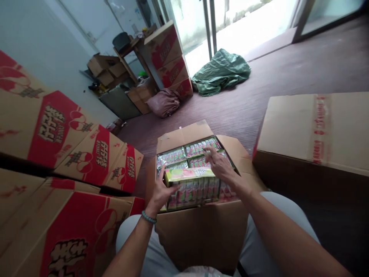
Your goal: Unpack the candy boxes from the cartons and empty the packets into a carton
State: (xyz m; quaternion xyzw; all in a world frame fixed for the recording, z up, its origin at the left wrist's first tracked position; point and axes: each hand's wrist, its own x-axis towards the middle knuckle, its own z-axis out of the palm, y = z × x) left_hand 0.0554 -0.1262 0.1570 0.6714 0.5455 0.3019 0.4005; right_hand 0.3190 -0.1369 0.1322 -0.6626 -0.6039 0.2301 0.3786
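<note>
An open cardboard carton [201, 227] stands between my knees, packed with display boxes of small wrapped sweets [171, 157]. One display box [190, 175], with a yellow-green and pink printed edge, is tilted up at the near side of the carton, its wrapped pieces facing me. My left hand [161, 190] grips its left end, with the thumb across the front and the fingers at the corner. At the right end of that box, my right hand [220, 163] hovers over the packed rows with its fingers stretched out. Whether it touches the box I cannot tell.
Red-printed cartons [77, 130] are stacked on my left. A taped carton [300, 130] stands on the right. Farther off lie a green cloth [221, 73] and a purplish sack [164, 102], near more stacked cartons [170, 57] and a cluttered shelf [127, 48].
</note>
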